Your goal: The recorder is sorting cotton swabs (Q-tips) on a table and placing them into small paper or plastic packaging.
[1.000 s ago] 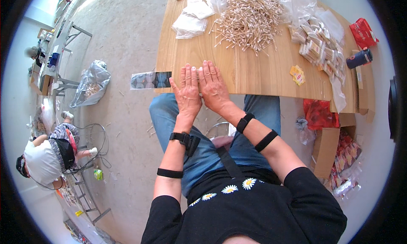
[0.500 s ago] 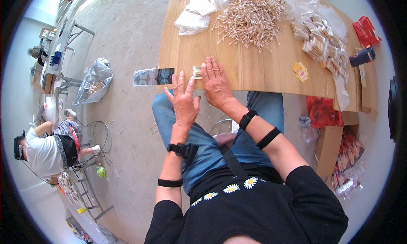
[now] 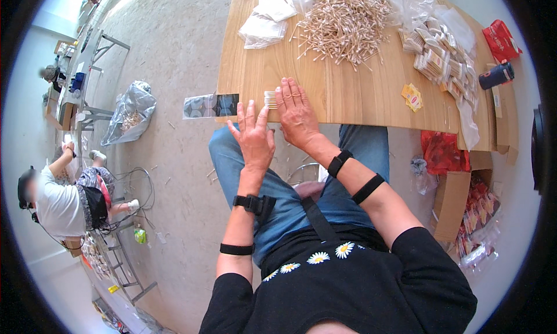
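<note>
Black cloth printed with daisies, the wearer's shirt (image 3: 348, 287), fills the lower centre of the frame, with blue jeans (image 3: 365, 165) above it. At centre, the left hand (image 3: 256, 145) is open and grips nothing, its fingers spread; whether its index fingertip touches the swabs cannot be told. The right hand (image 3: 299, 122) lies flat, unclenched, fingers together, along the right side of a short row of cotton swabs (image 3: 270, 99) on the wooden table (image 3: 348, 107). One second earlier both hands lay side by side over this spot; the left has since drawn aside, exposing the row. It appears evenly gathered, now flanked closely by the right hand alone. Left of centre, a dark-ended film strip (image 3: 199, 106) overhangs the table edge. Right of centre lie yellow cards (image 3: 412, 98). Farther off, at upper centre, rises a loose swab heap (image 3: 342, 20), between clear bags (image 3: 261, 29) and filled packs (image 3: 432, 58). At far left, a co-worker (image 3: 61, 209) wears white.
</note>
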{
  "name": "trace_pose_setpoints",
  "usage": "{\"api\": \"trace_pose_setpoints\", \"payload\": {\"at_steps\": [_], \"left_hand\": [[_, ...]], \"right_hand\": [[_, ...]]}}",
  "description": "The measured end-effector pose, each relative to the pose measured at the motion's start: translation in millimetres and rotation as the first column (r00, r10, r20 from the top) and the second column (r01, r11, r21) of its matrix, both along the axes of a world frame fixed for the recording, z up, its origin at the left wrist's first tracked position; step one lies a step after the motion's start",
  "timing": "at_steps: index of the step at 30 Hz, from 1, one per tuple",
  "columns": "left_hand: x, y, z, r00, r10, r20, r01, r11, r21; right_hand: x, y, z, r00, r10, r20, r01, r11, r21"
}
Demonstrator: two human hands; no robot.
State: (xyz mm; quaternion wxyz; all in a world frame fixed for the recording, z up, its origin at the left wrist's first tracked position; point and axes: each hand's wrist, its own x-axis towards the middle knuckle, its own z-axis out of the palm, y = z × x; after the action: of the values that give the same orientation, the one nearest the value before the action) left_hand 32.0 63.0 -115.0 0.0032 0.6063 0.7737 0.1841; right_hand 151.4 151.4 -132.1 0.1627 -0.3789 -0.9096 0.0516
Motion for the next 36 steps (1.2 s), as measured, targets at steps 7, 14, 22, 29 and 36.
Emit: {"api": "trace_pose_setpoints", "payload": {"at_steps": [7,14,22,29,36], "left_hand": [[-3,5,7,0.999,0.014,0.038,-0.013,1.000,-0.015],[-10,8,4,0.989,0.026,0.147,-0.031,0.999,0.033],[-13,15,-2,0.991,0.035,0.131,-0.038,0.999,0.017],[-13,14,-2,0.988,0.041,0.146,-0.045,0.999,0.019],[-15,24,2,0.989,0.033,0.142,-0.040,0.998,0.045]], "right_hand": [[-1,0,-1,1.000,-0.005,0.001,0.005,1.000,0.009],[1,0,3,0.999,-0.003,0.036,0.004,1.000,-0.018],[-1,-1,1,1.000,-0.007,0.013,0.007,1.000,0.003],[0,0,0,1.000,-0.009,0.007,0.009,1.000,0.015],[0,-1,1,0.999,-0.009,0.049,0.008,1.000,0.013]]}}
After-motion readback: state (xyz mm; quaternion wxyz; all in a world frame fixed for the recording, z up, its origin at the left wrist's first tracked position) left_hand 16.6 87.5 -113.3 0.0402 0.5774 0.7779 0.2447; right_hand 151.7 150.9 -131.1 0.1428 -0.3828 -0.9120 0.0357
